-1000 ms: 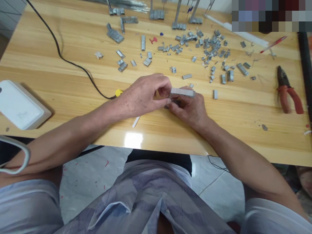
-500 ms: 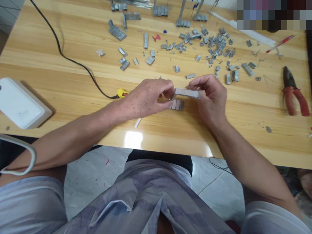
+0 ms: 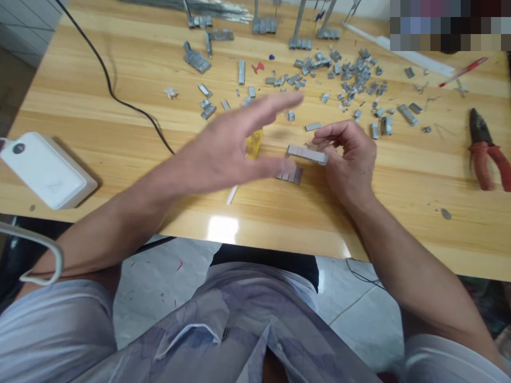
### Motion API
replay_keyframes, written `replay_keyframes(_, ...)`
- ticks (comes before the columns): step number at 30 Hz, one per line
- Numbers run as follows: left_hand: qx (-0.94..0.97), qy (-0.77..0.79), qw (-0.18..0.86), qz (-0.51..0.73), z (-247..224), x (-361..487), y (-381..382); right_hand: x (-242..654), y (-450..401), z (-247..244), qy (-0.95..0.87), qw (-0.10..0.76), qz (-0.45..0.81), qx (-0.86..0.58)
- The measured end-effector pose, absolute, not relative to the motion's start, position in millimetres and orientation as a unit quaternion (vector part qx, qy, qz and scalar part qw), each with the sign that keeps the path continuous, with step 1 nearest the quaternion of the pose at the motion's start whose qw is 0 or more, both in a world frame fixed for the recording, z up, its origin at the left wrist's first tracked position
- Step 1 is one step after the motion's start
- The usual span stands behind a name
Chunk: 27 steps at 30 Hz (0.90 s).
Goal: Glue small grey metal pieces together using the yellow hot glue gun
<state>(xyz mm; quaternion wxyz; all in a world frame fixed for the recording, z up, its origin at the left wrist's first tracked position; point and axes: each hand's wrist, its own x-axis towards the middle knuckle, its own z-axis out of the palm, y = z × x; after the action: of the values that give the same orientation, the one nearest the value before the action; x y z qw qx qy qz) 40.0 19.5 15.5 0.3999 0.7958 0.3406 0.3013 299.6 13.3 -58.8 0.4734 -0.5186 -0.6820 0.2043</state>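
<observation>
My right hand pinches one end of a flat grey strip of metal segments, held just above the table. Spread wide and smeared by motion, my left hand hovers to the left of the strip with nothing in it. A second segmented strip lies on the wood below the first one, partly hidden by my left thumb. Behind my left fingers shows a yellow tool or casing, mostly covered. A thin white stick lies just below my left hand.
Many small metal pieces are scattered over the wooden table. Red-handled pliers and a red pen lie at right. A white power bank and a black cable are at left. Upright metal pieces stand at the back.
My left hand has let go of the strip's left end, opened and lifted away to the left. My right hand keeps hold of the strip in nearly the same place.
</observation>
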Motion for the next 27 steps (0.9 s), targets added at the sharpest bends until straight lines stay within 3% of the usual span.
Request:
replay_keyframes(5,0.653,0.369,0.447,0.488,59,-3,43,301,15,-54,-0.669,0.505,0.154,-0.524)
replay_keyframes(9,0.562,0.373,0.474,0.566,61,-13,42,302,18,-56,-0.643,0.511,0.157,-0.549)
replay_keyframes(17,0.612,0.423,0.481,0.464,16,-3,54,302,19,-59,-0.64,0.484,0.174,-0.571)
replay_keyframes(27,0.689,0.465,0.349,0.433,4,0,56,303,20,-57,-0.63,0.483,0.175,-0.583)
